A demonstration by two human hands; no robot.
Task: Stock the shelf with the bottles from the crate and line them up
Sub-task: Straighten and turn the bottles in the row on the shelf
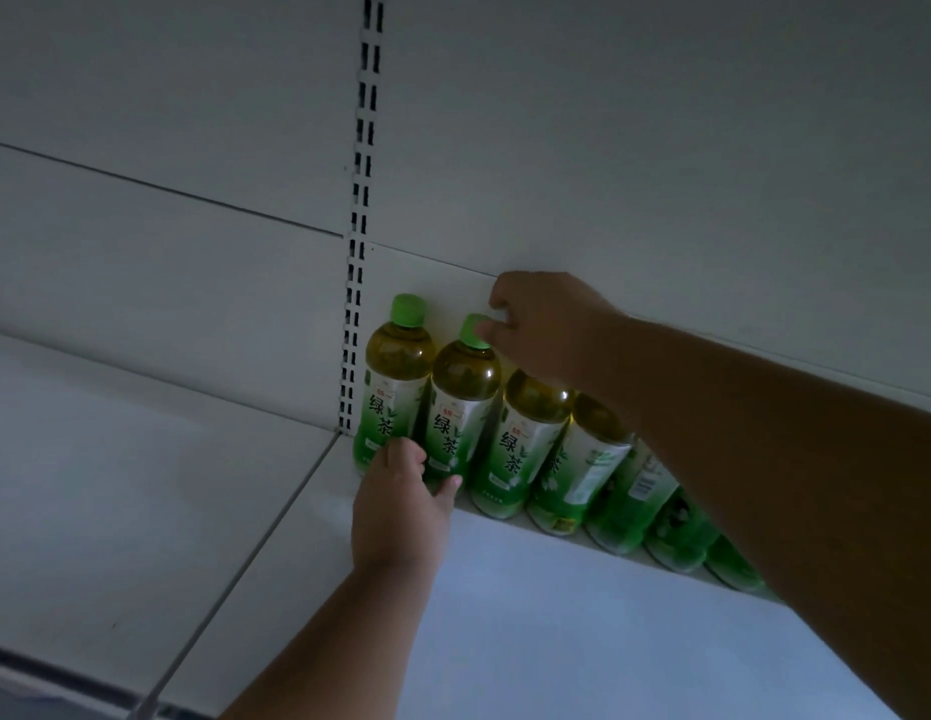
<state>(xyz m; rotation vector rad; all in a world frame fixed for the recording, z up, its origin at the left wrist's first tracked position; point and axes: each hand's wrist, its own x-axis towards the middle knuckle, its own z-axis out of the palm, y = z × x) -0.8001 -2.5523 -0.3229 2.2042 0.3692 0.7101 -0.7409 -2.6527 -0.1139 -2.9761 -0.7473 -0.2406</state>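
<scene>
At the shelf's point(530, 574) back, the right hand point(541, 324) pinches the second bottle's point(460, 407) cap while the left hand point(401, 506) grips its base; a hard nudge could topple neighbouring bottles.

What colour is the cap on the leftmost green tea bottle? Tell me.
Bright green; the leftmost green tea bottle's cap shows clearly in the head view.

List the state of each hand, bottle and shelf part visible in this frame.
left hand: fingers curled round the second bottle's base.
right hand: pinching the second bottle's cap.
second bottle: upright, capped, held at both ends.
first bottle: upright, capped, beside the slotted upright.
other bottles: standing in a row along the back panel.
shelf: front area bare.
</scene>
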